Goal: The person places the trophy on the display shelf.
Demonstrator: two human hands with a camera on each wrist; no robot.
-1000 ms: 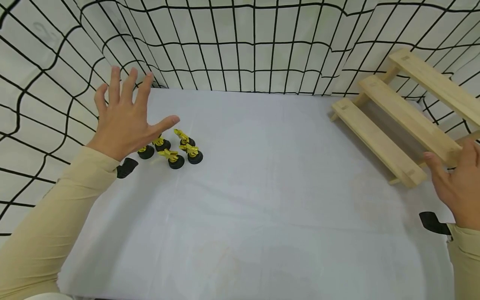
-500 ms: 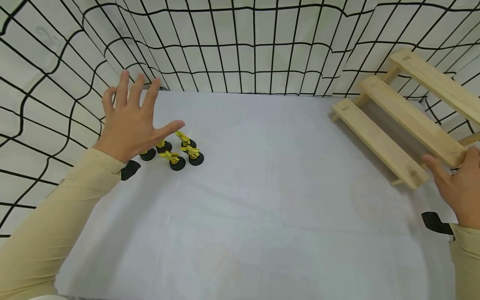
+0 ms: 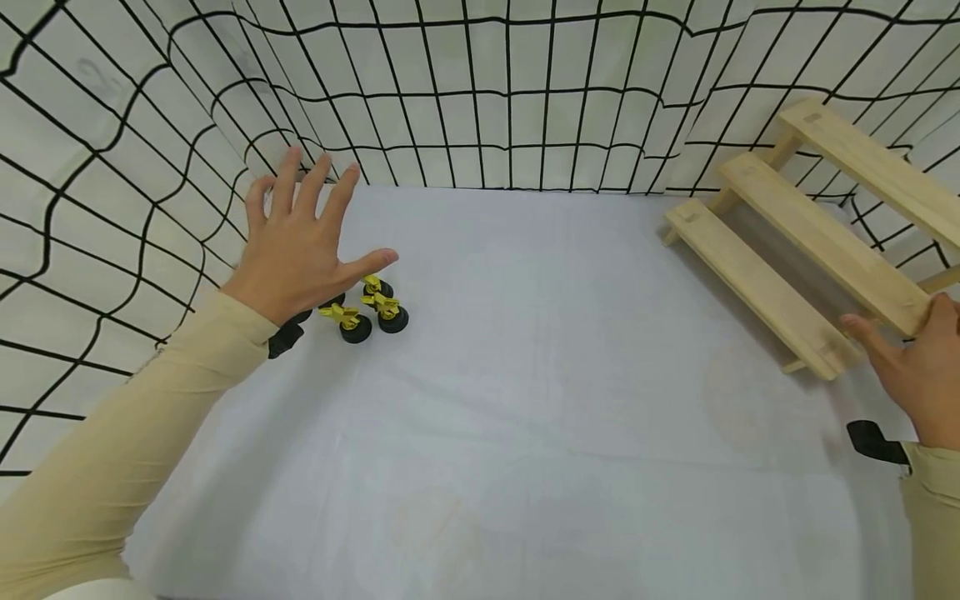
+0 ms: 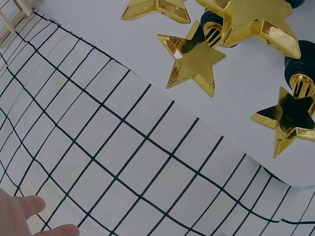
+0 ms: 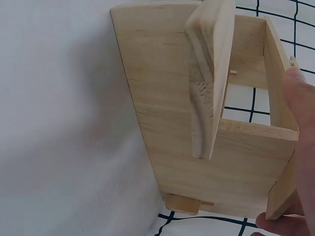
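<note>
Several gold star trophies (image 3: 385, 305) on round black bases stand on the white surface at the left in the head view. My left hand (image 3: 296, 242) hovers over them with fingers spread and holds nothing, hiding some of them. Close up in the left wrist view, the shiny stars (image 4: 194, 60) show at the upper right, clear of the left fingertips (image 4: 33, 205). At the far right, my right hand (image 3: 918, 367) grips the near end of a three-step wooden rack (image 3: 761, 287). In the right wrist view its thumb and fingers wrap a plank of the rack (image 5: 246, 162).
A black wire grid (image 3: 480, 92) walls in the back and both sides. The white cloth-covered surface (image 3: 540, 400) extends between the trophies and the rack. Dark wrist mounts sit at both cuffs.
My left hand has moved to the right over the trophies and now covers more of them. The right hand stays at the rack's end with only slight movement.
</note>
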